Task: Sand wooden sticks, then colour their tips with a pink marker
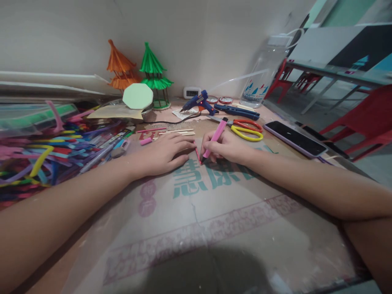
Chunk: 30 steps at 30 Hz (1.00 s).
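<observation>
holding a pink pen (214,140) in a writing pinch, the right hand (228,148) sets its tip down on a thin pink stick (197,154) lying on the cardboard mat (196,212) at table centre; the grip looks chosen for fine marking. left hand (165,153) flat, fingers together and pressed on the mat just beside the stick, apparently to steady it; whether a fingertip touches the stick cannot be told. behind the hands: loose wooden sticks (177,132), a pink stub (146,141), scissors (246,128) with red and yellow handles, blue glue gun (199,102) propped nose-down on paper with its cord trailing left, blue cutter (237,111). far edge, against the wall: orange paper pagoda (121,67), green paper pagoda (154,73), a pale green octagon (137,96), small clock (192,92). containers: clear jar (265,73), contents not discernible; clear box (36,114) at left, with a heap of coloured strips (45,155) beside and in front of it. phone (294,139) face up at right, well apart from the hands. red chairs (367,118) beyond the table.
</observation>
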Each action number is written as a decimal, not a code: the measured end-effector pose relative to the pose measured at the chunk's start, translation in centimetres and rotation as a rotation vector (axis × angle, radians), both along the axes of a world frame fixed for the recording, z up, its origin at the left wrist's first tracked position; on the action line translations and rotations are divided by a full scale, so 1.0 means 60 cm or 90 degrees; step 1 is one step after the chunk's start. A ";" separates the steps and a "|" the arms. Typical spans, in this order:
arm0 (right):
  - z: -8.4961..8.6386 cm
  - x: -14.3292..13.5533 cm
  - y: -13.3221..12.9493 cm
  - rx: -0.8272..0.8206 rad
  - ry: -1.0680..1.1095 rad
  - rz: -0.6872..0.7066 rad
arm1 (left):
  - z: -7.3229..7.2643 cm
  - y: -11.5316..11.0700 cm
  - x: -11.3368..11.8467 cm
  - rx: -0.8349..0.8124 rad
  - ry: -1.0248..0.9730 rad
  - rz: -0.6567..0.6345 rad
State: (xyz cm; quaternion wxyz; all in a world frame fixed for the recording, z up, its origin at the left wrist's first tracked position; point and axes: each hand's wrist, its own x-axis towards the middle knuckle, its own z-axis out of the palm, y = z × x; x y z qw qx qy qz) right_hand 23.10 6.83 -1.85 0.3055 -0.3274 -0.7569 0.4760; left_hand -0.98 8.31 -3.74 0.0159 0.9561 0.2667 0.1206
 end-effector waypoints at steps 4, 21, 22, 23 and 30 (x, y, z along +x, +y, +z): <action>-0.001 -0.001 -0.001 0.003 0.005 0.003 | 0.000 0.000 0.000 0.000 0.000 0.000; -0.019 -0.003 0.007 0.059 0.097 -0.114 | 0.004 -0.008 0.004 -0.025 -0.031 0.026; -0.020 -0.003 0.007 0.062 0.101 -0.120 | 0.005 -0.008 0.005 -0.025 -0.041 0.023; -0.020 -0.002 0.007 0.062 0.101 -0.126 | 0.004 -0.008 0.005 -0.023 -0.050 0.018; -0.023 0.000 0.004 0.061 0.054 -0.076 | 0.001 -0.007 0.002 0.005 -0.089 -0.001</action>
